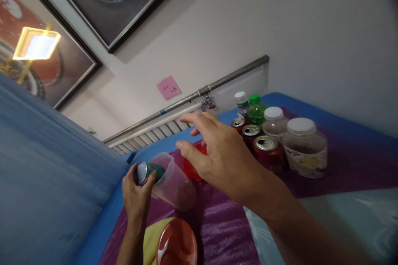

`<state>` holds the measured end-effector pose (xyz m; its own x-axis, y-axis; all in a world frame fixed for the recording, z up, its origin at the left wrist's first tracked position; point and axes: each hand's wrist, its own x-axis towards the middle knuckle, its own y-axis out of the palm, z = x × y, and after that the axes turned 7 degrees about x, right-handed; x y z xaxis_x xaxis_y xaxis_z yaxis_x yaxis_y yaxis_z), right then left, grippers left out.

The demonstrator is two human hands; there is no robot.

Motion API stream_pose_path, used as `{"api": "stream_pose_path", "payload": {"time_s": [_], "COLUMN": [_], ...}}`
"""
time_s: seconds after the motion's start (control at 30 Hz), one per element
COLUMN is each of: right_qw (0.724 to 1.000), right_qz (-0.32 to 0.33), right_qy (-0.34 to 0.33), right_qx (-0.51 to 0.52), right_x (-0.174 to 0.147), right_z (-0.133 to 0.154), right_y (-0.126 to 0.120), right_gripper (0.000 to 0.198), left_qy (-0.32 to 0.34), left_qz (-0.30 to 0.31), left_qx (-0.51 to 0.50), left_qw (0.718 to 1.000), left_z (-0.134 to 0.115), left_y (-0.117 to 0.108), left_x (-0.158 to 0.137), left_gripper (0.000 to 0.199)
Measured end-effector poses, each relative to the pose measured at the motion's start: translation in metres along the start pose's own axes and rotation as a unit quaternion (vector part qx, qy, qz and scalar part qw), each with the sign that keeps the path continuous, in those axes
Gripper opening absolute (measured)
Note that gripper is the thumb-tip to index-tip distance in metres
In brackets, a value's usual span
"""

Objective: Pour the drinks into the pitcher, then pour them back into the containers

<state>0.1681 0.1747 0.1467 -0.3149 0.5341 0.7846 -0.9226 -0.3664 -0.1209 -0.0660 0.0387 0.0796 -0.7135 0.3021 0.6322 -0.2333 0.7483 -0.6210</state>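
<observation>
My left hand point(137, 190) is closed round a green can point(157, 170), tilted with its silvery end toward me. The can lies at the mouth of a translucent plastic pitcher point(178, 190), its far end over the rim. Fingers apart and with nothing in it, my right hand point(214, 153) is raised in front of the can group. Partly hidden behind the right hand is a red plastic object point(191, 169). Nearer to me, a glossy red-brown dish point(177, 244) rests on a yellow cloth point(151, 238).
On the right stand several opened cans point(269, 155), two white-lidded jars point(306, 149), a green-capped bottle point(256, 109) and a white-capped bottle point(241, 101). A radiator point(152, 134) and pipe point(233, 75) run along the wall behind. A blue curtain point(52, 174) hangs at left.
</observation>
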Motion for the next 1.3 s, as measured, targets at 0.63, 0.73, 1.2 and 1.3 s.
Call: {"api": "stream_pose_path", "payload": {"time_s": [0.63,0.73,1.2,1.3], "right_qw": [0.999,0.999,0.994,0.993], "right_qz": [0.003,0.006,0.023,0.027], "right_qy": [-0.007,-0.019,-0.048,-0.051], "right_qx": [-0.035,-0.045,-0.095,-0.101], "right_x": [0.002,0.002,0.002,0.0], "right_z": [-0.006,-0.007,-0.013,-0.016], "right_y": [0.001,0.003,0.013,0.017], "right_gripper": [0.026,0.028,0.028,0.028], "left_qy": [-0.056,-0.122,-0.198,-0.203], "left_qz": [-0.01,-0.018,0.139,0.181], "left_qx": [-0.051,-0.2,-0.209,-0.205], "left_qw": [0.997,0.972,0.947,0.94], "left_z": [-0.005,0.002,0.067,0.089], "left_y": [0.002,-0.002,-0.046,-0.036], "left_x": [0.001,0.007,-0.004,-0.001], "left_gripper": [0.073,0.066,0.059,0.053]}}
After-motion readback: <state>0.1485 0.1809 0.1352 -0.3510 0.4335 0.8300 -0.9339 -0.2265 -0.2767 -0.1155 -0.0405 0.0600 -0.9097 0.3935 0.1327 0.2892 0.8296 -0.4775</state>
